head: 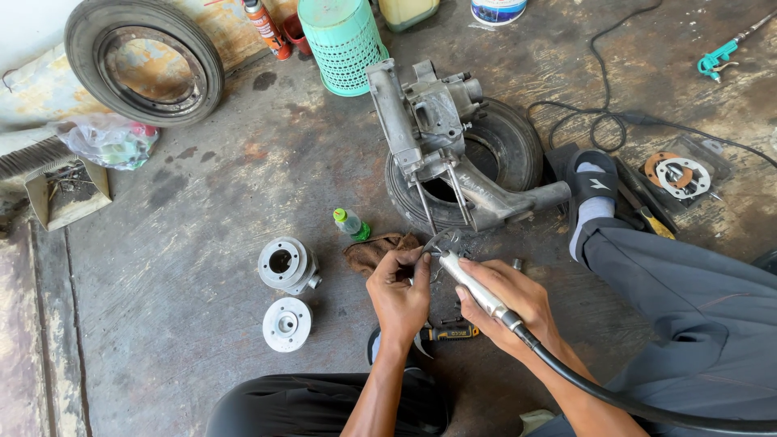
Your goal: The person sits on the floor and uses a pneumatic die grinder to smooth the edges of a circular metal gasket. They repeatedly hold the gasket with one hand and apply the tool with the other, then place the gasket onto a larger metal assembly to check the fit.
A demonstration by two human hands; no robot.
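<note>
My left hand (398, 285) pinches a small curved metal part (441, 240) between thumb and fingers. My right hand (503, 301) grips a slim silver air tool (469, 283) like a pen, its tip touching the part; a black hose (615, 396) runs from the tool off to the lower right. Just beyond the hands an engine casing (429, 129) rests on a small black tyre (518, 146). A brown rag (372, 249) lies under the left hand's far side, and a screwdriver with a black and yellow handle (449, 332) lies below the hands.
A grey cylinder (285, 265) and a round cylinder head (286, 324) sit to the left. A small green bottle (350, 224), a teal basket (344, 44), a large tyre (144, 58), a dustpan (66, 192), gaskets (680, 174) and a black cable (603, 125) surround me. My sandalled foot (592, 180) is at right.
</note>
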